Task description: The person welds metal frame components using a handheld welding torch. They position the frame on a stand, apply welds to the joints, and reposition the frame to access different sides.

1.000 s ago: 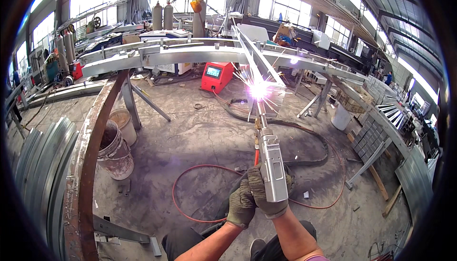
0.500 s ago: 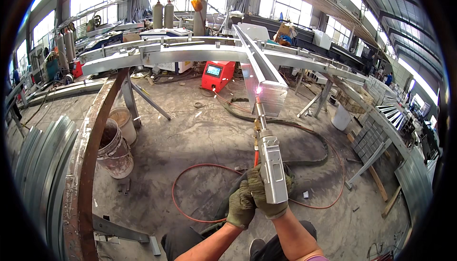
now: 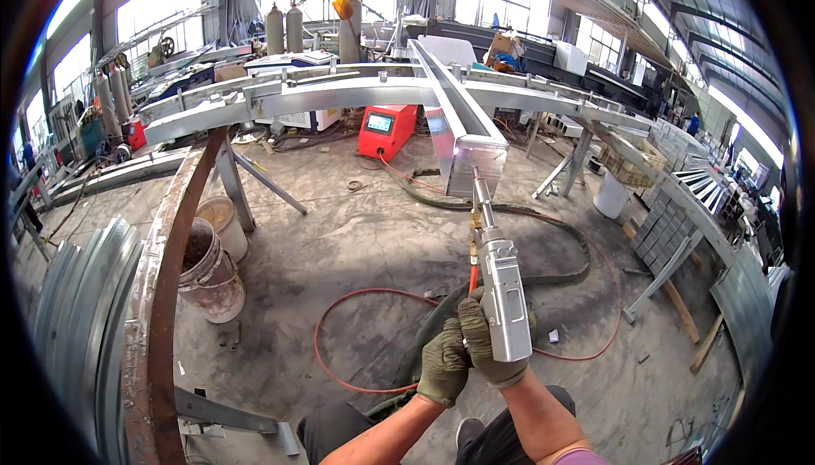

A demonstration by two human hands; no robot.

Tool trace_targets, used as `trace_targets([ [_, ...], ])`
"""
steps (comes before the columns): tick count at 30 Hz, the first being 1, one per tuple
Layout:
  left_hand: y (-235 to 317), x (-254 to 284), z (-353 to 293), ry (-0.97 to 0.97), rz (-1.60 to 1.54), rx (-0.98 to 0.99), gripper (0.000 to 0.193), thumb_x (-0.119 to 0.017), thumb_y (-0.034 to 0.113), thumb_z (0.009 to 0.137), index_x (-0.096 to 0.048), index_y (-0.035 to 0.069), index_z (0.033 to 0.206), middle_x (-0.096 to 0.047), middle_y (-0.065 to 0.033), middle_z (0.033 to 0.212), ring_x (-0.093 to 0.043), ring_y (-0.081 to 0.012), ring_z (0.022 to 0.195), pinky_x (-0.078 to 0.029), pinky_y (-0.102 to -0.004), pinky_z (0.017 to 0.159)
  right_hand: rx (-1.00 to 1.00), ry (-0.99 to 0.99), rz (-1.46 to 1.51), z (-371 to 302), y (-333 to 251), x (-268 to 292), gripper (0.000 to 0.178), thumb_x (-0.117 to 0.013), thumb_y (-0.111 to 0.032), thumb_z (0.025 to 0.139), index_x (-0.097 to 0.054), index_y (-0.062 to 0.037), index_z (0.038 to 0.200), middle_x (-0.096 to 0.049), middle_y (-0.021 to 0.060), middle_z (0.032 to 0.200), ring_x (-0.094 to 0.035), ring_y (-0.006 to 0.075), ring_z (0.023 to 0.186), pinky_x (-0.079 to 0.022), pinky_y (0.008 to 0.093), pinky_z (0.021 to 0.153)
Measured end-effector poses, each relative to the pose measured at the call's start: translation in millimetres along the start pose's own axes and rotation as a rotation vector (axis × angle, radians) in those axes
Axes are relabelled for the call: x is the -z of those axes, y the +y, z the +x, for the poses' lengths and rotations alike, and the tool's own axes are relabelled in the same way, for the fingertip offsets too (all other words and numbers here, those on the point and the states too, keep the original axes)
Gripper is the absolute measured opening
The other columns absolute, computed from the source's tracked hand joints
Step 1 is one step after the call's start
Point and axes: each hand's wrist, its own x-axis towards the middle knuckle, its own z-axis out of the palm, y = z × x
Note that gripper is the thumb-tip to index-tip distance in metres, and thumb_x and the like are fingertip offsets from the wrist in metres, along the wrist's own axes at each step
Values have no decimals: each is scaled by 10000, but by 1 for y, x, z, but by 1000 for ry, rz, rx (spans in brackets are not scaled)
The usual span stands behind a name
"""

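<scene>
Steel frame (image 3: 458, 126) of pale box beams spans twelve o'clock; its cut end meets the nozzle. Welding gun (image 3: 501, 295), grey and long, points up from six o'clock. Right hand (image 3: 497, 346), gloved, fingers wrapped around its body; left hand (image 3: 443, 363), gloved, fingers curled beneath, both forearms raised.

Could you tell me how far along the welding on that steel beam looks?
Done: beam sits across the curved frame. In hand: both gloved hands, left hand and right hand, hold the welding gun, nozzle at the beam's end face, faint glow there. How much seam is left cannot be told.
</scene>
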Motion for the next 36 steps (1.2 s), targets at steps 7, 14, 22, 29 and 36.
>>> trace_targets([
  [7, -7, 4, -1, -14, 79, 2, 178, -660, 45, 946, -716, 53, 1115, -726, -178, 1056, -710, -404, 982, -567, -454, 816, 58, 6, 4, 2, 4, -5, 138, -763, -39, 984, -706, -22, 1109, -721, 34, 896, -682, 123, 781, -566, 320, 689],
  [14, -12, 5, -1, 26, 1, -30, 222, -652, 1, 942, -740, 68, 1135, -743, -160, 1103, -713, -371, 1047, -568, -426, 884, 84, 7, -2, 8, 0, -7, 128, -763, -16, 972, -715, -6, 1090, -727, 42, 891, -679, 124, 760, -563, 312, 683],
  [22, -11, 6, 2, -2, 112, -36, 240, -667, 1, 917, -748, 75, 1131, -740, -177, 1123, -709, -395, 1057, -571, -448, 883, 90, 2, -13, 7, 8, -8, 167, -777, 4, 955, -717, 0, 1111, -733, 42, 908, -685, 112, 784, -568, 303, 698],
  [29, -16, 5, 3, 15, 196, -71, 321, -682, 12, 901, -732, 77, 1212, -737, -199, 1168, -714, -413, 1069, -580, -462, 880, 57, -20, 27, 5, 11, -8, 200, -777, 15, 954, -710, 2, 1142, -737, 40, 941, -688, 111, 817, -576, 302, 733],
  [36, -9, 5, 6, 31, 143, -70, 357, -682, 32, 913, -720, 73, 1266, -734, -195, 1224, -710, -408, 1109, -582, -455, 897, 79, -33, 36, 8, 12, -7, 188, -785, 11, 945, -717, -7, 1120, -737, 37, 937, -691, 112, 825, -577, 305, 739],
])
